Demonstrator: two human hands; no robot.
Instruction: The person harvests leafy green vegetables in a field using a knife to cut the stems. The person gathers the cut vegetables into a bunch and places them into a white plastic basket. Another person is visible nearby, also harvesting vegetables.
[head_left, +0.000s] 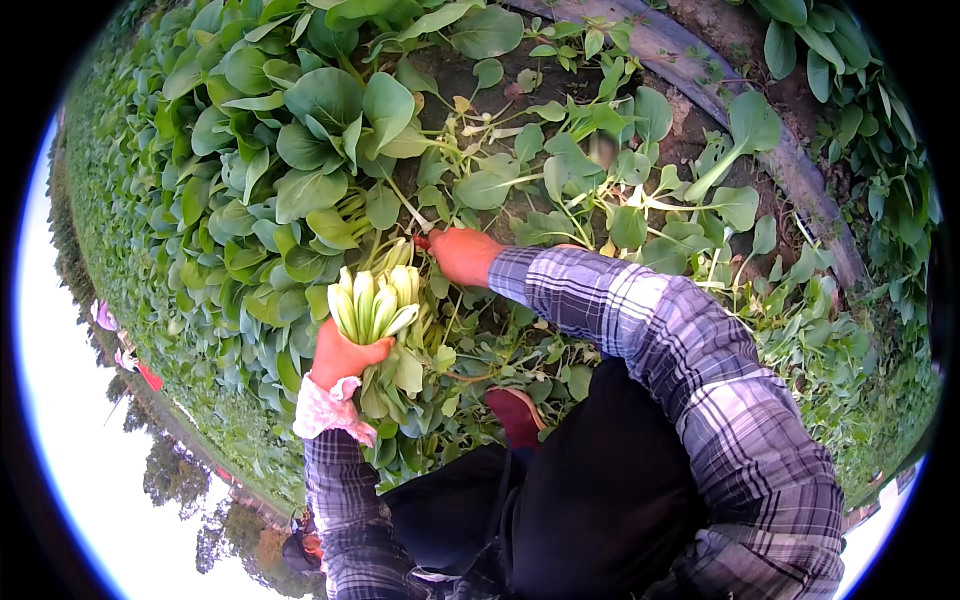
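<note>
My left hand (349, 352), with a pink cloth cuff (326, 409) at the wrist, grips a bunch of leafy greens (373, 304) that look like choy sum or bok choy. The pale cut stem ends point away from me and the leaves hang below the fist. Just beyond it, my right hand (465, 256) is closed low among the plants around a small red object (421, 242), perhaps a tool handle; the rest of it is hidden. A pale stem (416, 214) reaches down beside the fingers. Dense standing greens (300, 150) grow right beside both hands.
Loose leaves and cut plants (592, 180) litter the soil ahead to the right. A dark strip of sheeting or hose (750, 112) curves along the bed edge. My red shoe (515, 416) rests among low leaves. Another person (302, 547) is partly visible at lower left.
</note>
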